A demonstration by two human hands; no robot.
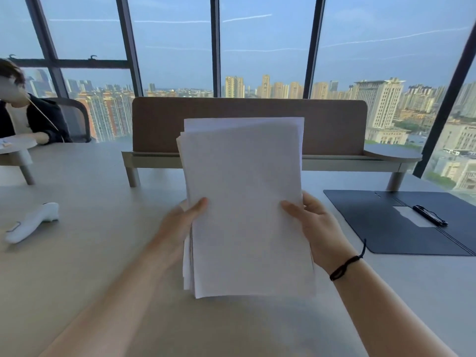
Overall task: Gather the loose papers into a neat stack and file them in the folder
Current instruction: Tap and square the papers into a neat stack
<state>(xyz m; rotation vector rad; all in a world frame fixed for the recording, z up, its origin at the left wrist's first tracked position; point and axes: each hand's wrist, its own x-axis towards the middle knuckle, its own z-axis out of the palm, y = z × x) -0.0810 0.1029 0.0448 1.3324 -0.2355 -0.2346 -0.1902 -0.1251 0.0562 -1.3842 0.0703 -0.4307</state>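
Note:
A stack of white papers [244, 197] stands upright in front of me, its bottom edge near or on the table; the sheets are slightly fanned at the top and left edges. My left hand [184, 222] grips the stack's left side, thumb on the front. On the right edge sits my right hand [311, 222], thumb on the front, a black cord around its wrist. A dark blue folder [381, 228] lies open and flat on the table to the right, with a black pen [429, 215] and a white label on it.
A white handheld device [32, 222] lies on the grey table [90, 253] at the left. A brown desk divider on a low shelf [247, 124] stands behind the papers. A person sits at the far left. Windows run along the back.

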